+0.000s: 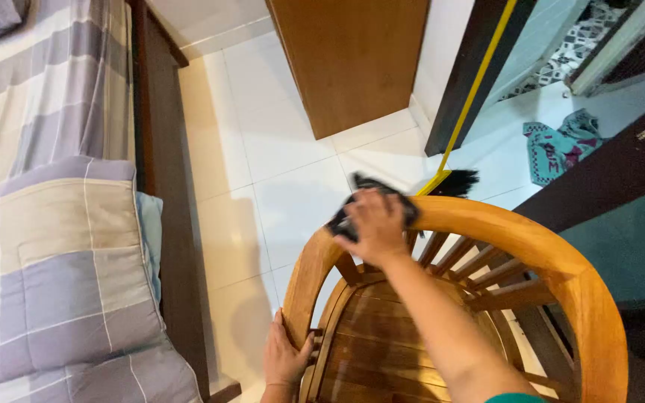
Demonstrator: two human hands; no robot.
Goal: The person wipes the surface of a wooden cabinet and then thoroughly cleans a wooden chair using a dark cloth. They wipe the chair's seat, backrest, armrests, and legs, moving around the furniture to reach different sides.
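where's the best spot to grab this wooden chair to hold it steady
Grip the wooden chair on its curved top rail, from outside and above: the rail is a thick, rounded band with open gaps between the spindles under it. The left hand already holds its left end; the right hand presses a dark cloth there.

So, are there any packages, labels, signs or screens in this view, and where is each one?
None in view.
The nearest to it is a patterned cloth on the floor at upper right: crumpled, teal with dark red and black print, too blurred to tell more.
The right hand presses a dark rag on the chair rail; the left hand grips its side.
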